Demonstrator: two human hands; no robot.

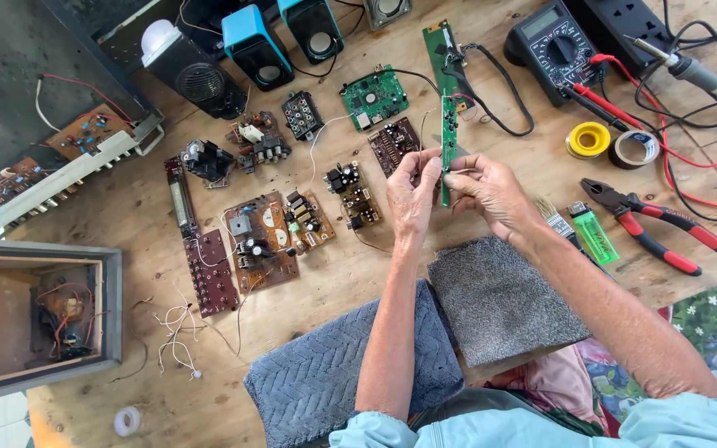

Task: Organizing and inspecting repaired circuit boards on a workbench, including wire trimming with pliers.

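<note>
My left hand (412, 192) and right hand (485, 189) pinch the narrow green board (447, 141); I could snap its fine wires.

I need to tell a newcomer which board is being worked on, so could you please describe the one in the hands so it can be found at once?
Start at the wooden table and find the two grey cloth mats near its front edge. Just above them, the left hand and right hand meet around a narrow green circuit strip. Unlike the squarer brown boards lying flat to its left, it is long, slim, green and lifted off the table.
</note>
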